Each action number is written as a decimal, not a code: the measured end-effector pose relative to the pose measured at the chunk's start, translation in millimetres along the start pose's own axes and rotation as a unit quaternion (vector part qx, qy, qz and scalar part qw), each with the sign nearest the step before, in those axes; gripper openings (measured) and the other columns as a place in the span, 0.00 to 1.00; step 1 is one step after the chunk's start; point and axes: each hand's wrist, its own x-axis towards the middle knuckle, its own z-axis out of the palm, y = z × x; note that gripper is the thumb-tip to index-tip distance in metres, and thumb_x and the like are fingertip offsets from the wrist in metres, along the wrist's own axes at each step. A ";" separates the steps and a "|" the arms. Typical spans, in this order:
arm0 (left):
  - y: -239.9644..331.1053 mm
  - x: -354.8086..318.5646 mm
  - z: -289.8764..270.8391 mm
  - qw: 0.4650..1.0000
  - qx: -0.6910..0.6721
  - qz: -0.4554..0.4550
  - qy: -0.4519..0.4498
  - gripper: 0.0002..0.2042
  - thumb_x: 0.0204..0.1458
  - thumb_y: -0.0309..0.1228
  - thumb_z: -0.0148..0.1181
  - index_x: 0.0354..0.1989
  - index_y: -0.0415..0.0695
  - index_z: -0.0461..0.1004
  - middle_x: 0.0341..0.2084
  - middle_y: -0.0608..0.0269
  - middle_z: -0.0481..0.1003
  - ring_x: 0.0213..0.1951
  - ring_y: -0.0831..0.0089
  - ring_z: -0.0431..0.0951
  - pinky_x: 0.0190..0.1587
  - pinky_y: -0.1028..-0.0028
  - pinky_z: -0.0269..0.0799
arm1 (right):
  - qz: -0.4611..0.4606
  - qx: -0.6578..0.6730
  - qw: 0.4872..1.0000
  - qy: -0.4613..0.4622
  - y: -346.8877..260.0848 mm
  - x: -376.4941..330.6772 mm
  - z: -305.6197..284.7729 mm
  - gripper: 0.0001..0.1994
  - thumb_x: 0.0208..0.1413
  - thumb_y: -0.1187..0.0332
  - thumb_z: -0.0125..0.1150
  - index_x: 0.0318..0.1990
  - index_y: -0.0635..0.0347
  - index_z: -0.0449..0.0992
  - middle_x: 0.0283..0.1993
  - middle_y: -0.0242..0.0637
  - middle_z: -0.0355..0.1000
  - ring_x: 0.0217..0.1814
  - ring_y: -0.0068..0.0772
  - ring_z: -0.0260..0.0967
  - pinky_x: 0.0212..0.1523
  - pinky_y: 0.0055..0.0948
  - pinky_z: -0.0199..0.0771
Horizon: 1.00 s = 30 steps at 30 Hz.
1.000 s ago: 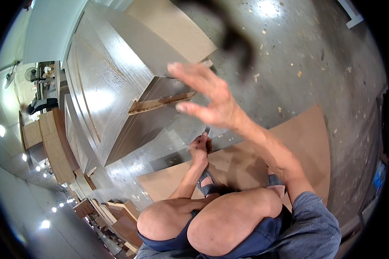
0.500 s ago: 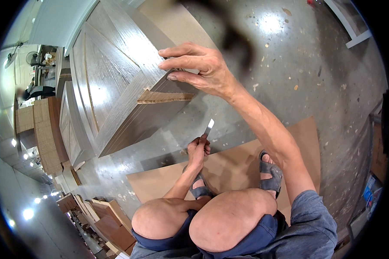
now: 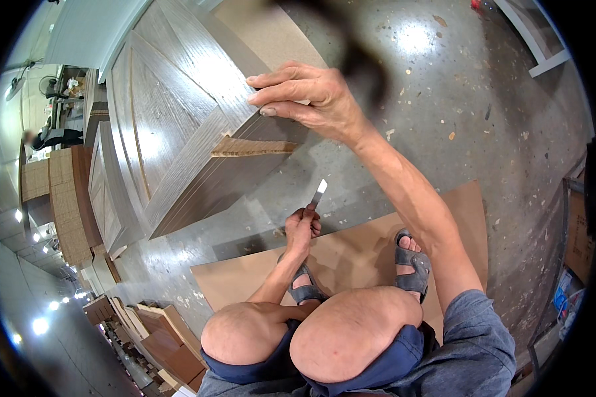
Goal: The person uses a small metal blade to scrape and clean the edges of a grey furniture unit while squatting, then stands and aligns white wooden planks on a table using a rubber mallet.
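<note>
In my left hand [image 3: 299,231], fingers wrapped round its handle, is a small knife [image 3: 320,190] whose short slanted blade points up and away. It is held above the floor, apart from the furniture. A grey wood-grain cabinet [image 3: 179,86] with slanting gold-lined trim fills the upper left, one corner toward me. My right hand [image 3: 311,99] grips that corner, fingertips on the face and the thumb lower at the edge. Just below this hand, a notch in the cabinet's edge shows raw brown board [image 3: 253,147].
Flat cardboard [image 3: 357,248] lies under my sandalled feet, and another sheet [image 3: 271,33] sits behind the cabinet. Stacked brown boards [image 3: 169,344] stand lower left. A white frame [image 3: 548,63] is at the far right. A person [image 3: 56,135] is far off at left.
My right hand has shifted very slightly at the cabinet corner. My left hand and the knife have stayed almost in place.
</note>
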 end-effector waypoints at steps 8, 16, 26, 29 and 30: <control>111.3 -49.1 -3.1 0.981 -0.102 0.157 -0.044 0.16 0.64 0.37 0.54 0.27 0.40 0.73 0.15 0.62 0.70 0.17 0.75 0.68 0.22 0.73 0.65 | 0.309 0.143 0.927 0.159 -28.9 -61.0 -21.7 0.08 0.60 0.67 0.60 0.36 0.65 0.78 0.29 0.32 0.74 0.29 0.18 0.70 0.27 0.19 0.69; 202.2 -65.8 29.4 0.958 -0.153 0.214 -0.117 0.16 0.63 0.36 0.53 0.26 0.37 0.74 0.13 0.58 0.70 0.17 0.69 0.70 0.23 0.71 0.67 | 0.410 0.161 0.893 0.092 -67.5 -28.7 8.5 0.17 0.63 0.58 0.57 0.29 0.63 0.74 0.18 0.28 0.67 0.19 0.16 0.62 0.20 0.19 0.63; 222.9 -61.4 35.7 0.955 -0.196 0.193 -0.110 0.15 0.61 0.35 0.53 0.25 0.38 0.74 0.13 0.57 0.71 0.16 0.66 0.70 0.25 0.69 0.68 | 0.398 0.201 0.892 0.071 -40.9 -0.6 13.4 0.20 0.60 0.59 0.56 0.19 0.62 0.69 0.16 0.24 0.60 0.19 0.15 0.52 0.18 0.24 0.50; 217.2 -59.7 41.2 0.948 -0.232 0.186 -0.112 0.15 0.60 0.34 0.55 0.26 0.36 0.76 0.17 0.55 0.74 0.18 0.68 0.75 0.23 0.69 0.69 | 0.402 0.206 0.890 0.066 -34.7 -7.1 11.6 0.18 0.60 0.60 0.58 0.21 0.60 0.71 0.16 0.22 0.59 0.18 0.12 0.50 0.17 0.20 0.47; 216.5 -60.0 42.4 0.950 -0.226 0.187 -0.105 0.15 0.60 0.34 0.55 0.26 0.36 0.76 0.17 0.55 0.74 0.18 0.67 0.75 0.24 0.69 0.69 | 0.398 0.207 0.891 0.066 -32.9 -8.1 10.6 0.17 0.61 0.60 0.59 0.22 0.60 0.72 0.17 0.21 0.59 0.17 0.11 0.49 0.16 0.19 0.45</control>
